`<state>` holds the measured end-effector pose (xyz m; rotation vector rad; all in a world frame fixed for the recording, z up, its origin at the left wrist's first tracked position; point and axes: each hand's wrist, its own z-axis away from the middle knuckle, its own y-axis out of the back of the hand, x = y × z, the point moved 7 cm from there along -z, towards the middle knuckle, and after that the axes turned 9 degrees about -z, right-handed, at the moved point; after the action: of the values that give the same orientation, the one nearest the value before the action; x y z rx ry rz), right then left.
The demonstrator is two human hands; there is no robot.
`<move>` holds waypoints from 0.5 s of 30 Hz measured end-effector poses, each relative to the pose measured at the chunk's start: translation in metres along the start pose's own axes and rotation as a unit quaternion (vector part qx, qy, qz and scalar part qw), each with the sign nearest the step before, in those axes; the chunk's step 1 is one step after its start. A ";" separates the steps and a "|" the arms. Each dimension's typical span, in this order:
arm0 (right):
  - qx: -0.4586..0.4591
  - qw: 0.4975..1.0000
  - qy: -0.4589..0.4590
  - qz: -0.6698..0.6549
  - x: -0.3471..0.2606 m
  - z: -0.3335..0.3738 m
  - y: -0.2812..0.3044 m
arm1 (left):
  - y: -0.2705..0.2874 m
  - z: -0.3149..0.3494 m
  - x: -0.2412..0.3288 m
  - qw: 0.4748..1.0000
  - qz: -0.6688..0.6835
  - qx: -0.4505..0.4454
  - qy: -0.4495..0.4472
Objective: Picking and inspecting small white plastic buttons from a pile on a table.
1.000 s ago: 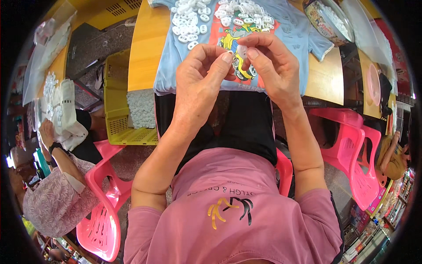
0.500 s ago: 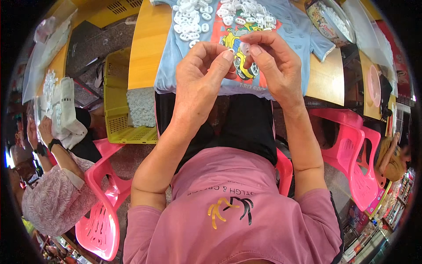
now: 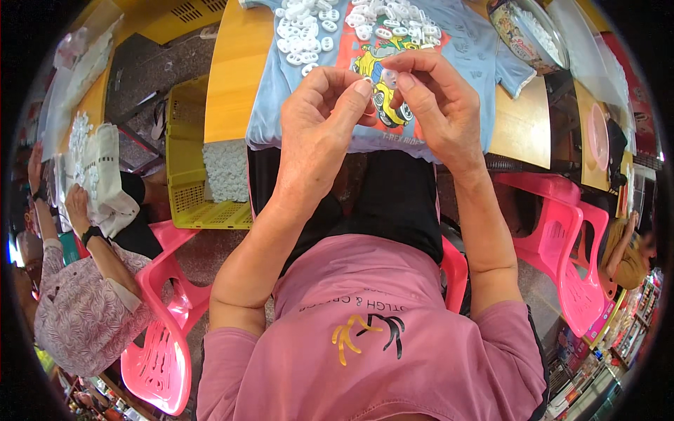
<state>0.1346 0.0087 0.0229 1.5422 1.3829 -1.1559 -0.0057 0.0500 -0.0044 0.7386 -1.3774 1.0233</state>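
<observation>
Over a light blue T-shirt with a printed cartoon, both my hands are raised close together. My left hand pinches a small white plastic piece between thumb and fingers; most of it is hidden. Facing it, my right hand has thumb and forefinger closed on a small translucent whitish piece. The two pieces are slightly apart. Beyond my left hand lies a pile of white oval plastic parts with two holes. More white plastic parts are heaped beyond my right hand.
The shirt covers part of a wooden table. A metal bowl of white pieces stands far right. A yellow crate with white pieces beside it is left. Pink chairs flank me; a person works at left.
My right thumb and forefinger have shifted slightly, showing more of the translucent piece. My left hand barely moves. At left, the other person's hands have moved apart.
</observation>
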 end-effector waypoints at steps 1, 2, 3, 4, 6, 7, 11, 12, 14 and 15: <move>0.001 1.000 0.000 0.001 0.000 0.000 0.000 | -0.001 0.000 0.000 1.000 0.000 0.000 0.000; 0.001 1.000 -0.001 0.003 -0.001 0.001 0.000 | -0.001 -0.001 -0.001 1.000 -0.005 0.004 0.000; 0.001 1.000 0.000 0.003 0.000 0.001 0.001 | -0.001 -0.001 -0.001 1.000 -0.009 0.007 0.000; 0.003 1.000 0.001 0.007 0.000 0.001 0.001 | -0.001 -0.002 -0.002 1.000 -0.009 0.007 0.000; 0.004 1.000 0.002 0.012 0.000 0.001 0.002 | -0.001 -0.002 -0.004 1.000 -0.016 0.008 -0.002; 0.004 1.000 0.010 0.027 -0.001 0.001 0.003 | -0.002 -0.001 -0.004 1.000 -0.016 0.008 -0.002; 0.008 1.000 0.008 0.023 0.000 0.002 0.004 | -0.003 -0.001 -0.004 1.000 -0.012 0.005 -0.001; 0.008 1.000 0.009 0.023 0.000 0.002 0.004 | -0.003 -0.001 -0.003 1.000 -0.018 0.004 -0.002; -0.002 0.999 0.015 0.041 0.000 0.002 0.003 | -0.002 -0.001 -0.004 1.000 -0.012 0.007 0.001; -0.002 0.999 0.015 0.041 0.000 0.002 0.004 | -0.002 -0.001 -0.004 1.000 -0.007 0.009 0.004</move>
<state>0.1381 0.0064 0.0224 1.6043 1.3290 -1.0841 -0.0036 0.0495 -0.0083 0.7554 -1.3564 1.0285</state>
